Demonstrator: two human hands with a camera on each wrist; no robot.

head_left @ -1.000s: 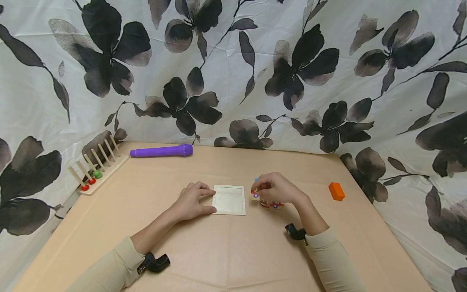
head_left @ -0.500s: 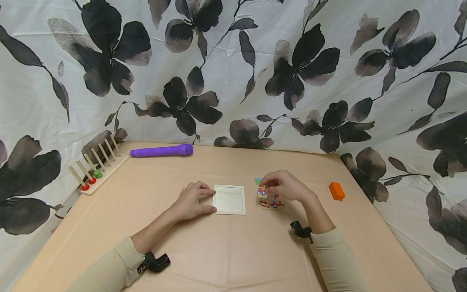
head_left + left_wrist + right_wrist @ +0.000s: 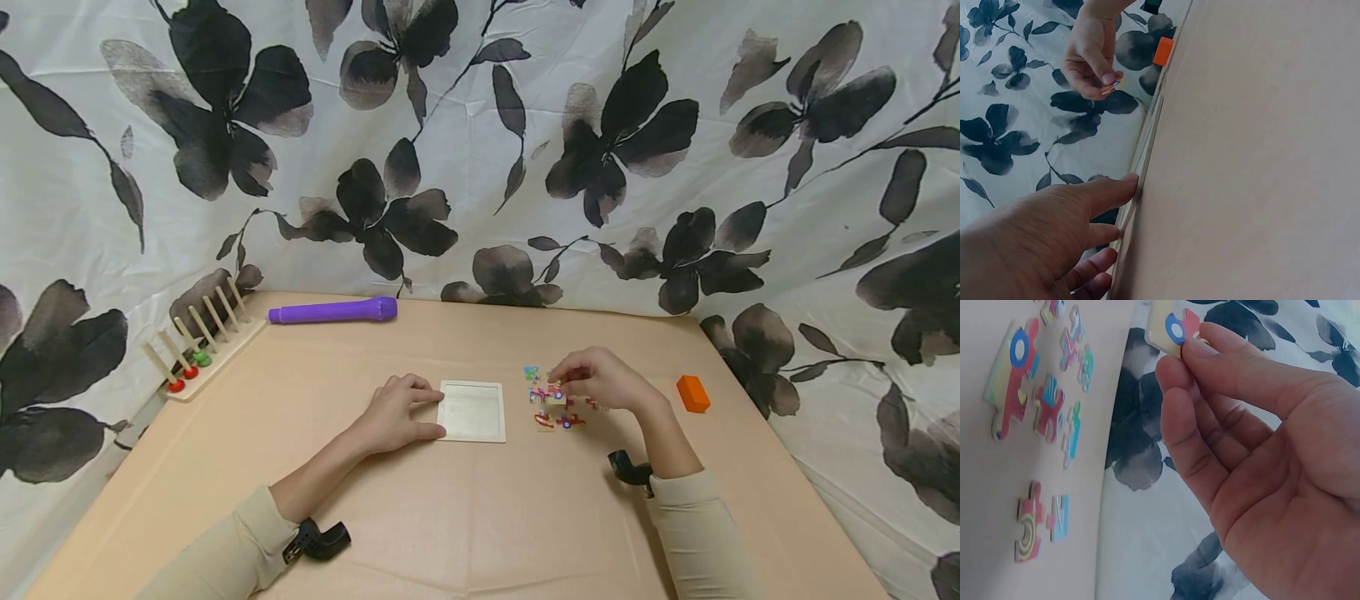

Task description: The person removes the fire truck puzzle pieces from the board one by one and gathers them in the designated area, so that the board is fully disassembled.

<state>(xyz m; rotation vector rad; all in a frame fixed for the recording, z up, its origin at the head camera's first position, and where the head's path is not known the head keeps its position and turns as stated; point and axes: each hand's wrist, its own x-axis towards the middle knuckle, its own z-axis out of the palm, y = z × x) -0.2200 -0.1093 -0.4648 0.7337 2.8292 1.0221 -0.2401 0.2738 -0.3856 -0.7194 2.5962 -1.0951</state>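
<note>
My right hand (image 3: pixel 606 382) pinches a jigsaw piece (image 3: pixel 1175 328) between thumb and fingers, just over the table; it is pale yellow with a blue-ringed wheel and red. Below and around that hand lie several loose jigsaw pieces (image 3: pixel 1047 407) in red, blue and yellow, some partly hidden by it in the head view. Left of them lies a flat square wooden puzzle tray (image 3: pixel 471 412) with a raised rim and a bare inside. Extended thumb and finger of my left hand (image 3: pixel 397 414) touch the tray's left rim; its other fingers hang loosely beside it in the left wrist view.
An orange block (image 3: pixel 692 393) stands at the table's right side. At the back left lie a purple microphone-shaped tube (image 3: pixel 332 310) and a peg board (image 3: pixel 217 350) with red and green beads. A floral cloth (image 3: pixel 480 125) hangs behind the tan table (image 3: pixel 450 517).
My right hand has moved rightward with the pinched piece, away from the tray, uncovering more loose pieces. The left hand and the tray have stayed in place.
</note>
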